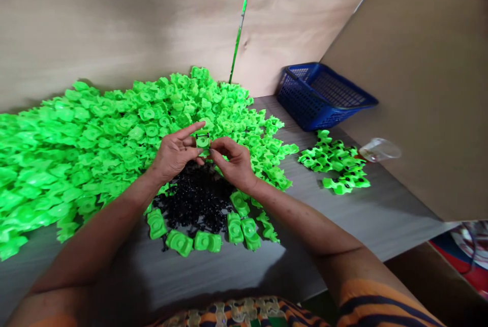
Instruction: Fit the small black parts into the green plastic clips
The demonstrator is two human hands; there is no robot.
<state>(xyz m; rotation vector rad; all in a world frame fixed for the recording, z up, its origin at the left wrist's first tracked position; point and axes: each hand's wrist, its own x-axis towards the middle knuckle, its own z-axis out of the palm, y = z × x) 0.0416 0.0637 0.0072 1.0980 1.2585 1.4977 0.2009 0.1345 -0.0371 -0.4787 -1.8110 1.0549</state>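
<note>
Between my hands, above the black parts, is a green plastic piece [203, 142] with a black bar across its upper end. My left hand [176, 153] grips it from the left, index finger stretched out above it. The thumb and fingertips of my right hand [233, 161] pinch at its lower right side. Below my hands lies a pile of small black parts [198, 197]. Several loose green pieces [208, 241] lie along the pile's near edge. A large heap of green pieces [110, 139] spreads behind and to the left.
A blue basket [324, 113] stands at the back right. In front of it lies a small group of green pieces with black parts [337, 161], beside a clear plastic cup [381, 149]. A thin green-marked strip [238, 39] stands upright against the wooden back panel [152, 17].
</note>
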